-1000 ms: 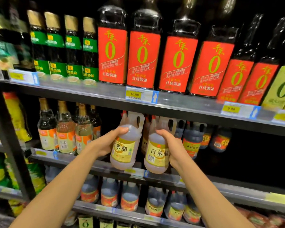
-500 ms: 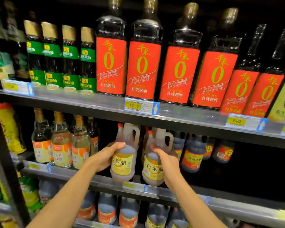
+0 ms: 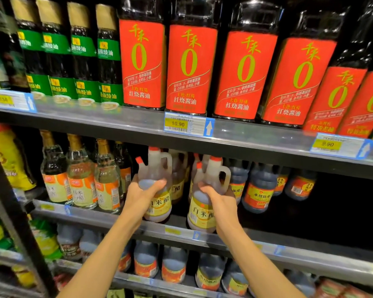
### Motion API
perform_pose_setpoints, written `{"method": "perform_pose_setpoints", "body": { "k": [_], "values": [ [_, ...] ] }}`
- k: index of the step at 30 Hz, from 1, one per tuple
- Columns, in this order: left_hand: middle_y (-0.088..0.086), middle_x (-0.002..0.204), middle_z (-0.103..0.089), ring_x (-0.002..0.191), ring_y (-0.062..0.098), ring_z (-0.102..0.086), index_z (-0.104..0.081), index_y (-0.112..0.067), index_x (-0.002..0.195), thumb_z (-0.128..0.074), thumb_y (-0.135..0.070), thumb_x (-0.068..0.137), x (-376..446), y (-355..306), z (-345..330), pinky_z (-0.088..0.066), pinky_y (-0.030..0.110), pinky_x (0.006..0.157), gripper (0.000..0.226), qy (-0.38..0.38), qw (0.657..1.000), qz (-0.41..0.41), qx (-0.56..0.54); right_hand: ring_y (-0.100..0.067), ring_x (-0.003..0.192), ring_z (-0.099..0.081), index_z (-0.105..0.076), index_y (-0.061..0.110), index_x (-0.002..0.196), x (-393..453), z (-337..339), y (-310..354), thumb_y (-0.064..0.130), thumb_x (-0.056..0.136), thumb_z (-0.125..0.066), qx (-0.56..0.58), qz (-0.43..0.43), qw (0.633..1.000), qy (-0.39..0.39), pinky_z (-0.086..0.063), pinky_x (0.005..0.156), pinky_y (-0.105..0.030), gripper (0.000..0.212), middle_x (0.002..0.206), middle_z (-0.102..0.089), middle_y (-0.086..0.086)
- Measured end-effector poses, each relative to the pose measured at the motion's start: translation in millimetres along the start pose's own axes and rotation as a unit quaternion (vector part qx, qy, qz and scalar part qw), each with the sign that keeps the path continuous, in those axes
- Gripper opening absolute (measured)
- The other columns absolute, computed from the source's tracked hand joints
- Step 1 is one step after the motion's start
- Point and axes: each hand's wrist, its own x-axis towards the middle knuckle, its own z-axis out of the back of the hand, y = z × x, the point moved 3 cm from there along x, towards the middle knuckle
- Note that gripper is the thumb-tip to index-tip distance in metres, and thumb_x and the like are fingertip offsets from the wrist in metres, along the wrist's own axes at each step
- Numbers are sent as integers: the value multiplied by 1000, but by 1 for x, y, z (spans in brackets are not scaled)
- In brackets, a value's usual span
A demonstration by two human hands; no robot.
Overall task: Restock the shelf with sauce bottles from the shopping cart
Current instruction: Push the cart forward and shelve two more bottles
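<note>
I'm setting two vinegar jugs at the front edge of the middle shelf (image 3: 116, 220): my left hand (image 3: 141, 195) grips one jug (image 3: 157, 190), my right hand (image 3: 221, 202) grips the other (image 3: 202, 209). Next, I'd judge, push both back. More jugs (image 3: 179, 179) behind and dark bottles (image 3: 258, 190) just beside limit room.

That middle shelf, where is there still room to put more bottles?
The middle shelf looks bare at its right end, the dark stretch past the red-labelled dark jugs. Its left end is crowded with clear glass bottles. The middle is crowded too: both hands, left and right, hold yellow-labelled vinegar jugs there, with more jugs behind.
</note>
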Motion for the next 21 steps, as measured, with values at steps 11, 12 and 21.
{"method": "perform_pose_setpoints", "body": {
  "k": [11,12,21],
  "values": [
    [0,102,-77,97,15,-73,-72,-17,110,-82,-84,42,-10,22,-23,-60,41,89,96,18,995,-23,93,-12,92,-74,-81,20,96,-8,-15,-10,64,49,-81,-30,17,999,-16,-59,86,-35,65,91,-80,8],
    [0,104,-76,98,15,-73,-71,-17,112,-80,-88,39,-9,23,-23,-60,42,89,103,15,995,-21,97,-10,91,-74,-82,20,96,-9,-15,-10,63,51,-82,-31,22,999,-10,-58,86,-34,62,91,-80,9],
    [-6,101,-74,95,10,-70,-69,-25,105,-84,-64,63,-22,16,-28,-56,31,84,59,27,991,-41,122,-6,92,-69,-68,29,74,-17,-10,-9,47,79,-84,-48,58,997,-11,-51,80,-24,25,83,-71,20]
  ]
}}
